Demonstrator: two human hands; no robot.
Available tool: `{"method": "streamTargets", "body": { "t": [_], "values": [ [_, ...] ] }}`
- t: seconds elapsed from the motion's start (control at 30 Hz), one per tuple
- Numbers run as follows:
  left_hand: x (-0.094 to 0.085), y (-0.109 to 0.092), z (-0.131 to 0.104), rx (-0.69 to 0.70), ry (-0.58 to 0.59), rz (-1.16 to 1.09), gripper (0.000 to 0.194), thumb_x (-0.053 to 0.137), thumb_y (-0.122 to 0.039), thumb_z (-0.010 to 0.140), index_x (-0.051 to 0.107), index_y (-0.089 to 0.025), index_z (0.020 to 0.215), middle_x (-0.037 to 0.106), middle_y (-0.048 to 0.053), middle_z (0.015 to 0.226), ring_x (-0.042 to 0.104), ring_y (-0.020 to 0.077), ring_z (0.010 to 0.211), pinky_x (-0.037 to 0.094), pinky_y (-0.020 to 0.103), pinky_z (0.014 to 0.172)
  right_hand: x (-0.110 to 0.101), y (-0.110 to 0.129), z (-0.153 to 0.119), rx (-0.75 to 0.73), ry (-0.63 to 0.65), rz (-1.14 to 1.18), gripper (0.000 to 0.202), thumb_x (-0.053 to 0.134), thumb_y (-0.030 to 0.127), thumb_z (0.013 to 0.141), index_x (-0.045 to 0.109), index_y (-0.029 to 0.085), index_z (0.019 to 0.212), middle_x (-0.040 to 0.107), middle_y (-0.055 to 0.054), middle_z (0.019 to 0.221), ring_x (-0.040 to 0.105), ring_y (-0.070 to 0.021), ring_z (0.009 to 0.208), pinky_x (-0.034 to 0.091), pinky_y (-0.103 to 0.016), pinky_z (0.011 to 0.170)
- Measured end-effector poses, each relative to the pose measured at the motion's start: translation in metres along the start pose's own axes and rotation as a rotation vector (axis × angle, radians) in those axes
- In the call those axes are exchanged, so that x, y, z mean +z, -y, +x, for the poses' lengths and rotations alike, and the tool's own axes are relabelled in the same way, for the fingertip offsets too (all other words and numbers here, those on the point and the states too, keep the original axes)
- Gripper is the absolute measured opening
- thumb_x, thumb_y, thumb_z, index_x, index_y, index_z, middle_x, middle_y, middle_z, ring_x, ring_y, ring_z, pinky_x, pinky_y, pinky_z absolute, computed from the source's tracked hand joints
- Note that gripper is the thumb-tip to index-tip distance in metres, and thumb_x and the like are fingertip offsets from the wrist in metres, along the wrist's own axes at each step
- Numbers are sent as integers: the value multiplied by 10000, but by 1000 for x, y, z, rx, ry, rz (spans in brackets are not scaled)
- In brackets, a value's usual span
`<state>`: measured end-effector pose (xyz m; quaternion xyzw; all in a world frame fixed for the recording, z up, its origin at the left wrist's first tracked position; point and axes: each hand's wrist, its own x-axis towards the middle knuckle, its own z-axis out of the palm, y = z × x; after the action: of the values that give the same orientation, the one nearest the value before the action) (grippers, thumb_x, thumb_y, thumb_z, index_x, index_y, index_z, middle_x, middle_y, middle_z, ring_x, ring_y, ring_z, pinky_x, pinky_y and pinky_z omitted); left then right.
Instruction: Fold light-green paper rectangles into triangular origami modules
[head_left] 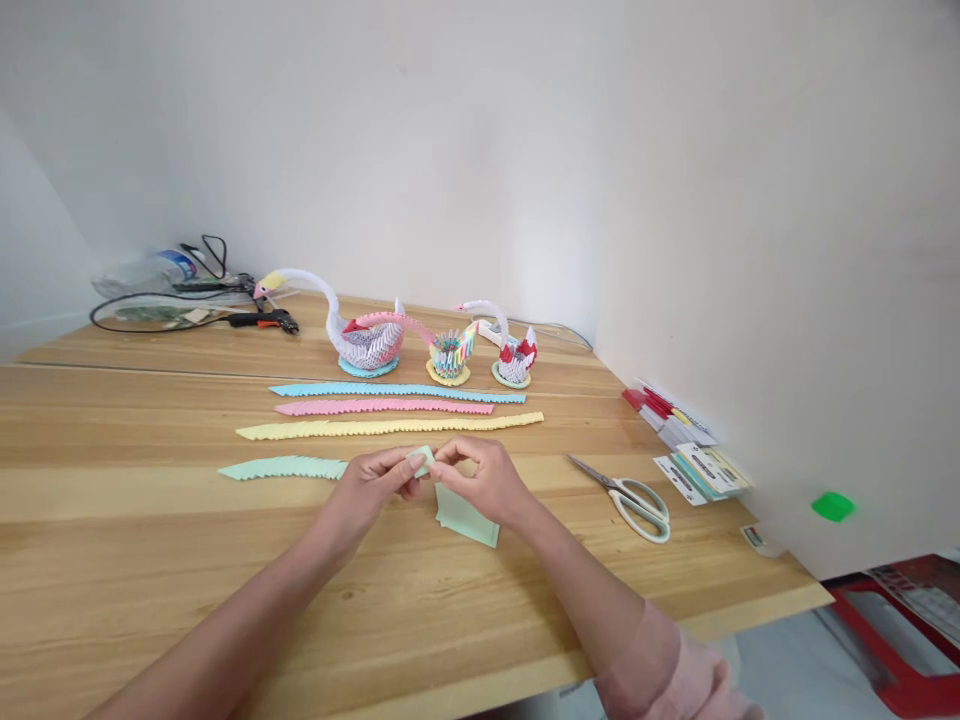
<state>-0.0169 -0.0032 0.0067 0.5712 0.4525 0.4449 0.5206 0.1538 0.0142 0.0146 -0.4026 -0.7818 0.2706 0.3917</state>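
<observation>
Between my two hands is a small folded piece of pale green paper (pixel 421 458), raised a little above the wooden table. My left hand (pixel 384 475) pinches its left side with thumb and fingers. On the other side, my right hand (pixel 474 472) grips the right edge. A small stack of pale green paper (pixel 466 518) lies just below my right hand. The green chain of folded paper pieces (pixel 281 467) runs left from my left hand, which hides its right end. Beyond my hands lie a yellow chain (pixel 390 427), a pink chain (pixel 382 407) and a blue chain (pixel 397 390).
Scissors (pixel 634 503) with white handles lie right of my hands. Paper packs (pixel 701 472) rest by the right wall. Behind the chains stand paper swans, a large white one (pixel 367 345), a multicoloured one (pixel 450 352) and a red-white one (pixel 516 362). A glue gun (pixel 262 320) and bottle (pixel 150 272) lie back left.
</observation>
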Motion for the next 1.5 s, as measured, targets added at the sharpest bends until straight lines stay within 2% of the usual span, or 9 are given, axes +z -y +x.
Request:
{"method": "streamTargets", "body": {
  "t": [0.17,0.33,0.5,0.63,0.73,1.07,1.27,1.4,1.5],
  "values": [
    [-3,12,6,30,-13,109,238,590,-405,734,723,-229,826,713,19,806,610,188,719,463,258,620,-6,-3,2,-212,-28,-128,135,612,264,786,629,173,885,646,-40,813,579,-141,766,443,-254,701],
    [2,15,2,98,-7,224,214,558,-365,765,729,-247,818,724,0,779,647,211,758,473,274,702,-2,-6,1,-351,-14,-257,162,508,261,867,633,177,806,632,-47,748,548,-145,729,420,-274,697],
    [8,4,-2,57,-61,121,264,614,-393,718,704,-225,900,707,7,761,628,191,708,472,253,630,1,0,1,-140,-89,-51,116,534,231,836,578,171,747,591,-11,719,525,-122,698,412,-249,667],
    [6,3,0,-12,-65,68,238,636,-411,690,709,-189,734,677,16,656,593,165,639,467,251,619,7,-1,2,117,-108,267,122,564,286,797,548,176,747,559,11,714,521,-106,653,425,-228,613],
    [3,6,2,-10,-84,78,249,616,-414,711,691,-181,662,680,28,669,592,165,650,463,260,638,10,-4,4,203,-71,417,147,566,319,785,535,178,760,533,17,725,526,-104,650,447,-243,629],
    [-1,5,2,39,-113,106,289,594,-437,742,626,-182,610,631,-1,627,560,140,615,437,237,611,12,-10,3,193,-17,420,155,529,324,803,484,183,755,482,25,732,528,-103,657,456,-255,644],
    [-6,6,3,56,-116,59,289,575,-444,762,631,-181,654,639,6,645,559,141,620,445,245,631,10,-13,5,222,37,411,175,571,337,772,511,173,754,507,29,717,517,-93,640,440,-242,634],
    [-5,7,3,26,-119,118,283,611,-456,722,651,-187,647,627,6,602,576,168,631,447,263,626,8,-15,5,259,52,425,265,642,371,716,551,177,872,542,23,744,514,-92,643,443,-234,611],
    [-2,7,3,36,-110,138,275,612,-449,724,650,-192,634,613,-5,576,578,164,617,444,256,620,8,-14,5,238,55,431,211,609,364,747,570,165,808,552,17,719,512,-89,625,442,-233,604]
  ]
}}
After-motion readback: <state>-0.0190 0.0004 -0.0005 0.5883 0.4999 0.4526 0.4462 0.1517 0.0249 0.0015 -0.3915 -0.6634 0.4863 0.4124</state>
